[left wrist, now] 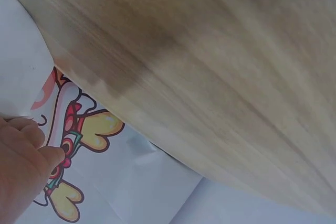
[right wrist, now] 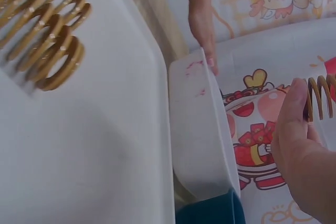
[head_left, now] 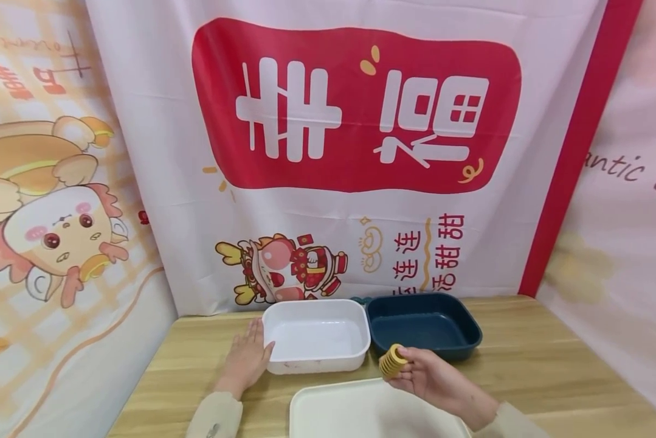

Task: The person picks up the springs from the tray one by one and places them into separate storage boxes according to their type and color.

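Our right hand (head_left: 434,380) pinches a yellow spring (head_left: 392,362), only the right wrist view shows us more springs (right wrist: 47,31) on the tray (head_left: 333,410) near that hand, and our straight-fingered left hand (head_left: 247,360) touches a white box (head_left: 319,365).

pass: over cream tray (head_left: 328,410), left side | blocking: white bin (head_left: 317,365), blue bin (head_left: 423,328) abreast; cloth backdrop (head_left: 492,243) behind

A draped nook, home or studio unclear: a wood-grain bench (head_left: 552,377) before a far banner (head_left: 355,152) with large lettering, a cartoon-printed left hanging (head_left: 70,182) and a pale right hanging (head_left: 623,243).
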Motion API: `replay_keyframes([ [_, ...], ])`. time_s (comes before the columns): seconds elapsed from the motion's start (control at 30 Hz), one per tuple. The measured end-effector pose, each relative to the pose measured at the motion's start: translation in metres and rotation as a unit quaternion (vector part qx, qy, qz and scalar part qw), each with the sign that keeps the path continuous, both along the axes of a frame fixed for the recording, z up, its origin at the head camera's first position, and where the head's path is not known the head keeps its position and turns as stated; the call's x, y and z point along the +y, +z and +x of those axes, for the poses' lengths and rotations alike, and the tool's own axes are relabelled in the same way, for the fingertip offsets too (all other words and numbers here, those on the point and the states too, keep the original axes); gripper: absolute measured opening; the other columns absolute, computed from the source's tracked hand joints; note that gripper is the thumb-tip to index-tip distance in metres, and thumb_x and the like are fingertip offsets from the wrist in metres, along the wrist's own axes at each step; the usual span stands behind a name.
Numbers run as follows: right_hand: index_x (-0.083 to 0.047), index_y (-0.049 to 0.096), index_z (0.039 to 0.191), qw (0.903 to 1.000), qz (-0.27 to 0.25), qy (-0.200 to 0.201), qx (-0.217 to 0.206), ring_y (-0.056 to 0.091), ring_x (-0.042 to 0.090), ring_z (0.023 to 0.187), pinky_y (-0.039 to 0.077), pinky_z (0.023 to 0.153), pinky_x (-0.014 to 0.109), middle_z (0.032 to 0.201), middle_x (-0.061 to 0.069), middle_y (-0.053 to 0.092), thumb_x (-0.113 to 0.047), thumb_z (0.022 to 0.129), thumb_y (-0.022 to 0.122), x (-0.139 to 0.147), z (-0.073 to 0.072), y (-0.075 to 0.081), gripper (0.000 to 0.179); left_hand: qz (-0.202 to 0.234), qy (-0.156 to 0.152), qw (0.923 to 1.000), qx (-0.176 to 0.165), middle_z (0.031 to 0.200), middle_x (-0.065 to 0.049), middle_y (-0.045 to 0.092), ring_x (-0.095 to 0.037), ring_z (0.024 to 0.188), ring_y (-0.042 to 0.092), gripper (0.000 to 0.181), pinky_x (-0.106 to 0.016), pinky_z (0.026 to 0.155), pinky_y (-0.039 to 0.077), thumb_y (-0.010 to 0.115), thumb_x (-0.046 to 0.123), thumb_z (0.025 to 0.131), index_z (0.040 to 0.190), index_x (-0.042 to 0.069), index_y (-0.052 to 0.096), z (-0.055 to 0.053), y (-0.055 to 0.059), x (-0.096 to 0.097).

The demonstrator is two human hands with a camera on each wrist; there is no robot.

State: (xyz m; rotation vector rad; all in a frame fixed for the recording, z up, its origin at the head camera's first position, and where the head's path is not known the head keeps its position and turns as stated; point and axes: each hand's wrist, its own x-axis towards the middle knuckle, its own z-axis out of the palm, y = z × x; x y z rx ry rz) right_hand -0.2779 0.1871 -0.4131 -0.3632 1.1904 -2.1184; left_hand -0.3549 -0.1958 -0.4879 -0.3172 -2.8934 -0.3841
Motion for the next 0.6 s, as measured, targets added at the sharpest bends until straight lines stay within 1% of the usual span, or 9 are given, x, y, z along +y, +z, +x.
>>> replay_keyframes([
  [0.1,-0.004,0.055,0.111,0.9996,-0.005,-0.021,-0.019,0.059,0.021,0.108,0.042,0.103,0.037,0.114,0.013,0.062,-0.021,0.101,0.043,-0.003,-0.003,0.004,0.023,0.003,0.0,1.0,0.009,0.149,-0.031,0.023,-0.044,0.138,0.021,0.064,-0.061,0.11,0.017,0.042,0.029,0.101,0.141,-0.018,0.025,0.003,0.0,-0.003],
  [0.17,-0.003,0.052,0.112,0.9991,-0.007,-0.034,-0.026,0.058,0.022,0.109,0.041,0.104,0.038,0.114,0.013,0.061,-0.021,0.1,0.045,-0.005,-0.005,0.007,0.023,0.004,0.001,1.0,0.009,0.149,-0.032,0.023,-0.045,0.138,0.021,0.064,-0.062,0.11,0.017,0.043,0.028,0.101,0.14,-0.019,0.025,0.006,0.0,-0.004],
  [0.33,0.0,0.045,0.116,0.9966,-0.007,-0.074,-0.038,0.059,0.024,0.108,0.041,0.103,0.038,0.113,0.016,0.06,-0.022,0.099,0.048,-0.008,-0.01,0.01,0.028,0.01,-0.002,0.9999,0.01,0.148,-0.033,0.022,-0.047,0.137,0.021,0.064,-0.063,0.109,0.016,0.043,0.027,0.101,0.14,-0.02,0.025,0.009,0.0,-0.005],
  [0.47,0.001,0.041,0.119,0.9934,-0.006,-0.102,-0.052,0.059,0.025,0.108,0.041,0.104,0.038,0.113,0.016,0.06,-0.024,0.1,0.048,-0.004,-0.018,0.012,0.032,0.013,-0.008,0.9998,0.015,0.148,-0.033,0.022,-0.047,0.137,0.021,0.063,-0.063,0.108,0.016,0.042,0.027,0.101,0.14,-0.019,0.025,0.005,0.0,-0.003],
  [0.6,0.001,0.037,0.122,0.9885,-0.003,-0.135,-0.067,0.059,0.026,0.107,0.041,0.104,0.038,0.112,0.015,0.059,-0.024,0.099,0.051,0.001,-0.03,0.014,0.037,0.011,-0.011,0.9998,0.012,0.148,-0.032,0.02,-0.047,0.137,0.02,0.064,-0.063,0.109,0.015,0.041,0.028,0.101,0.141,-0.018,0.023,-0.001,-0.001,0.0],
])
